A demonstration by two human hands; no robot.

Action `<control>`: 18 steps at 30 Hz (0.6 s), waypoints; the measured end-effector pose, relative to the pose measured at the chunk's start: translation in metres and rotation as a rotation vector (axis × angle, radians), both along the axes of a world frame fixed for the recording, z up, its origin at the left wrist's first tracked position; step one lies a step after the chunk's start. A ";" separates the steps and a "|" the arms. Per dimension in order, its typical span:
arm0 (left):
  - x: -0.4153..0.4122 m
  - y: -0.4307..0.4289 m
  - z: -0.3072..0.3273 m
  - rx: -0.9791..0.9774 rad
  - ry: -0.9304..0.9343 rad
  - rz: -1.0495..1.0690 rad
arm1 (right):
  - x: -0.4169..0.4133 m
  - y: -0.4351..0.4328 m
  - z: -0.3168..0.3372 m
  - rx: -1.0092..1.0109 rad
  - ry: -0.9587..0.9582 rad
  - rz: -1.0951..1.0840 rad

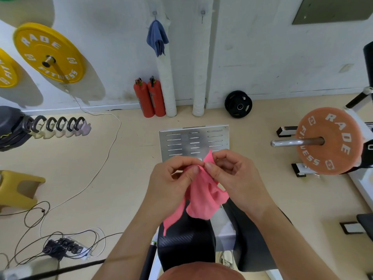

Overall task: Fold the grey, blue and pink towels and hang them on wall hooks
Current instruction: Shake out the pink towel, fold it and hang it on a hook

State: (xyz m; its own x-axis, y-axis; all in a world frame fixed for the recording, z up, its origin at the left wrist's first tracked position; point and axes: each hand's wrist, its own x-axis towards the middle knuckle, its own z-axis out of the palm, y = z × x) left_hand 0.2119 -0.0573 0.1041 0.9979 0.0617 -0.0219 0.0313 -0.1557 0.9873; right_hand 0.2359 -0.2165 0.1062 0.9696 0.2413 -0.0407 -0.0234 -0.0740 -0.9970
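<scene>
**Both hands pinch pink towel above gym bench**

The left hand [171,178] and the right hand [236,174] meet in the middle of the view, thumbs almost touching; each pinches the top edge of the pink towel [201,190] between thumb and curled fingers. A corner of the cloth pokes up between the two hands; the rest hangs crumpled below them, between the wrists; one long tail trails down to the left in front of the black padded bench [185,245], though whether it touches the pad cannot be told. Beyond the hands a slotted metal plate [181,138] stands over the pale floor. On the white wall behind it the blue towel [157,37] hangs bunched from a hook [154,13], well apart from the pink one; a second hook [202,13] sits near it to the right. Two red fire extinguishers [149,98] stand against the wall below the blue towel; a yellow weight plate [48,53] is mounted on the wall at left; an orange weight plate [327,140] sits on a bar at right.
</scene>
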 end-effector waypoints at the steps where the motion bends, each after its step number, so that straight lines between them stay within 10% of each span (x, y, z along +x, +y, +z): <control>1: 0.001 0.000 -0.001 -0.041 0.005 0.003 | 0.000 0.000 0.000 -0.025 -0.021 -0.002; 18: 0.007 -0.006 0.002 -0.227 0.048 0.081 | -0.002 0.005 0.002 -0.081 -0.071 0.056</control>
State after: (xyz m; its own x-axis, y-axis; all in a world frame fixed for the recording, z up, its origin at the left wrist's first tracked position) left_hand 0.2186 -0.0632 0.1064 0.9874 0.1292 -0.0914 0.0822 0.0746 0.9938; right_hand 0.2338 -0.2116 0.1080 0.9557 0.2943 0.0056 0.0532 -0.1537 -0.9867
